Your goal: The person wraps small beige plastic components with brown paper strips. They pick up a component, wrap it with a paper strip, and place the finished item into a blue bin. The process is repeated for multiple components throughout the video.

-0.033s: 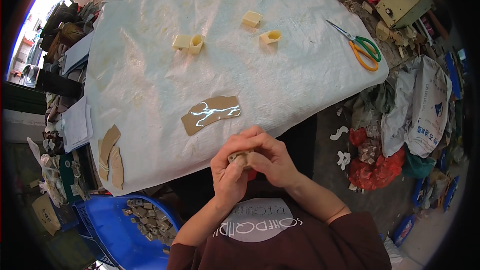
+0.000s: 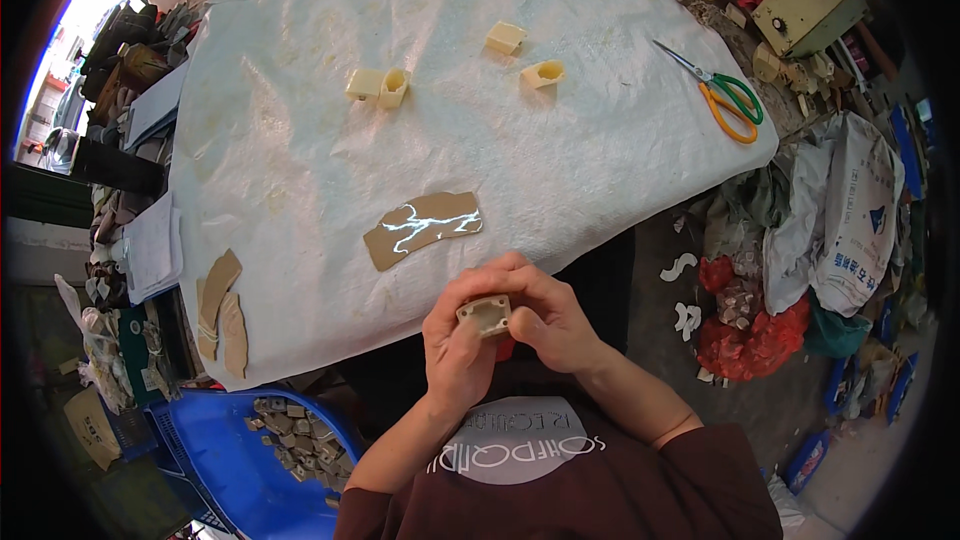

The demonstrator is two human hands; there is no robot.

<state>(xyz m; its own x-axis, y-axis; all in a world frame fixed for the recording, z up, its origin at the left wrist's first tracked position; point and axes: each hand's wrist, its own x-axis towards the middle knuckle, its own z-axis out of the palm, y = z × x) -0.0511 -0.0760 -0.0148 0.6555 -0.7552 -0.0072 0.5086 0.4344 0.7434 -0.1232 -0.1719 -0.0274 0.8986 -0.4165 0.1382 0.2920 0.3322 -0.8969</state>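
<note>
Writing first: white lettering, upside down from here, on the dark maroon short-sleeved shirt [image 2: 650, 480], inside and around a pale grey oval print [image 2: 525, 440]. Dark characters plus a blue emblem on the crumpled white plastic sack [image 2: 850, 225] at right.

Both hands grasping one small beige hard block [image 2: 484, 314], hollowed face up, little holes near its corners. Block sits between the hands, just past the near edge of the wrinkled white sheet [image 2: 300, 160]. Left hand [image 2: 450, 342]: curled round the block's left side, thumb at the near-left edge. Right hand [image 2: 553, 318]: fingers bent over the far side, thumb against the right end.

Counts on the sheet: four hollow cream blocks [image 2: 505, 37], smooth, angular, two touching at left, two apart at right. One flat tan sheet piece [image 2: 425, 230], irregular outline, shiny branching lines. Two thin tan curved strips [image 2: 233, 335], overlapping, left edge. One pair of metal scissors with a green and an orange handle [image 2: 707, 80], blades parted slightly.

Lower left: one smooth blue plastic tub [image 2: 235, 465] with many grey-brown blocks [image 2: 300, 440], too piled to count.
</note>
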